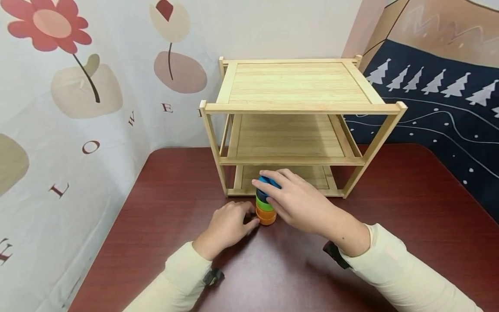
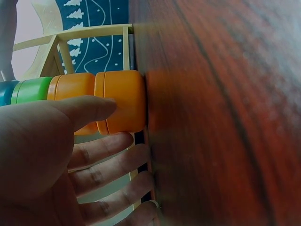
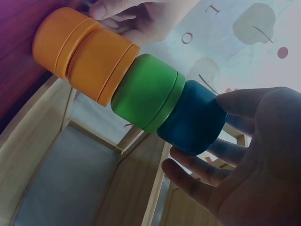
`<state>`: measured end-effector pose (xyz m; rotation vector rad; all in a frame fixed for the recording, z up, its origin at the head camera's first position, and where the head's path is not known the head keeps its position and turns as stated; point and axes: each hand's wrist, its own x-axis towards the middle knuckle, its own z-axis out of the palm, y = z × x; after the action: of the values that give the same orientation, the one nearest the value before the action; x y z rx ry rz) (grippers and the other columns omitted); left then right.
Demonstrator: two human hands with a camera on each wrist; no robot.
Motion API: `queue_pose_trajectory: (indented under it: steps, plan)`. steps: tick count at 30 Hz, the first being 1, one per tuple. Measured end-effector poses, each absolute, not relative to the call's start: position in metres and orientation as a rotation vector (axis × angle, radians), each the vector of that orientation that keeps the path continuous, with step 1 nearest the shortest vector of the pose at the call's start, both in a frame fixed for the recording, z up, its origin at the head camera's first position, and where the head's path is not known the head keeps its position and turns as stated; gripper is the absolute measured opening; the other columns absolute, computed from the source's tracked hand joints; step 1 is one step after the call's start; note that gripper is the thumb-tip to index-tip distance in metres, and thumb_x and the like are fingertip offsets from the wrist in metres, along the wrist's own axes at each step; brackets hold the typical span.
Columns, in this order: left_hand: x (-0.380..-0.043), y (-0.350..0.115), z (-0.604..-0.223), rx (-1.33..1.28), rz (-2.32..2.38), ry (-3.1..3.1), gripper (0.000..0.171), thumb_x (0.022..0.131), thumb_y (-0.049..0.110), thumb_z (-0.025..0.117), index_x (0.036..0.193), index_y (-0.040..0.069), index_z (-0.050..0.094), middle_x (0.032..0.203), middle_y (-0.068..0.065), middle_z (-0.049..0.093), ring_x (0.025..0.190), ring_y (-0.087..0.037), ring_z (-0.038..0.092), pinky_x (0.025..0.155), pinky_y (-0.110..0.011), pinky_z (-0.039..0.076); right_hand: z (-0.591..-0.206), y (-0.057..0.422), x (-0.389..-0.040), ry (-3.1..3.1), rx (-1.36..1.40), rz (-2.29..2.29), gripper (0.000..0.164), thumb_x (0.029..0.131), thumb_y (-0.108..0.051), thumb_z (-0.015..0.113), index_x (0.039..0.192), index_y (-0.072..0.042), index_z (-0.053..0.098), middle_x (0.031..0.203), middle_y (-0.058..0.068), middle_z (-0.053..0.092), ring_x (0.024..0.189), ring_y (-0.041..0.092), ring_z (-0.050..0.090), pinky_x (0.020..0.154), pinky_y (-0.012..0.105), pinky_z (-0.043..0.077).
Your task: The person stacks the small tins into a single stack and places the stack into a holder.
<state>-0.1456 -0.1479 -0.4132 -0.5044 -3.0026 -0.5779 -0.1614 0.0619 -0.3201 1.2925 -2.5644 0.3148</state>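
Note:
A stack of small round stacking cups stands on the table in front of the shelf. Two orange cups [image 2: 124, 101] form its bottom, a green cup [image 3: 148, 92] sits above them, and a blue cup [image 3: 195, 117] tops it. My right hand [image 1: 298, 201] holds the blue cup from above, thumb on one side and fingers on the other. Low at the stack's left side is my left hand [image 1: 230, 223], its thumb and fingertips right at the lowest orange cup, fingers loosely bent. In the left wrist view the thumb lies across the orange cups.
A three-level wooden shelf [image 1: 300, 108] stands close behind the stack, its lowest board near the table. The dark red table [image 1: 163, 195] extends to both sides. Patterned cloth [image 1: 117, 130] hangs behind, and a dark blue panel with trees [image 1: 448, 108] is on the right.

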Motion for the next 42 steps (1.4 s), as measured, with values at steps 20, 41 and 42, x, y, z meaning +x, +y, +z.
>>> queue_pose_trajectory:
  steps: [20, 41, 42]
  plan:
    - [-0.146, -0.148, -0.414, -0.509, -0.567, -2.988, 0.022, 0.089, 0.039, 0.074, 0.096, 0.02, 0.069, 0.083, 0.007, 0.067, 0.081, -0.016, 0.062, 0.06, -0.04, 0.05, -0.317, 0.065, -0.161, -2.619, 1.252, 0.33, 0.05, 0.1, -0.03, 0.06, 0.149, -0.022, 0.048, 0.151, 0.01, 0.047, 0.132, 0.029, 0.051, 0.106, 0.048, 0.046]
    - [-0.145, -0.146, -0.413, -0.495, -0.542, -2.991, 0.024, 0.088, 0.041, 0.076, 0.097, 0.02, 0.07, 0.082, 0.007, 0.066, 0.081, -0.016, 0.062, 0.06, -0.04, 0.05, -0.316, 0.087, -0.15, -2.495, 1.136, 0.551, 0.053, 0.096, -0.031, 0.067, 0.146, -0.022, 0.052, 0.146, 0.007, 0.052, 0.132, 0.027, 0.051, 0.104, 0.047, 0.047]
    - [-0.145, -0.146, -0.413, -0.493, -0.543, -2.992, 0.024, 0.088, 0.041, 0.076, 0.097, 0.02, 0.07, 0.082, 0.007, 0.066, 0.081, -0.017, 0.062, 0.061, -0.04, 0.05, -0.316, 0.087, -0.149, -2.489, 1.13, 0.555, 0.054, 0.095, -0.031, 0.068, 0.146, -0.022, 0.052, 0.146, 0.007, 0.053, 0.132, 0.026, 0.051, 0.103, 0.047, 0.048]
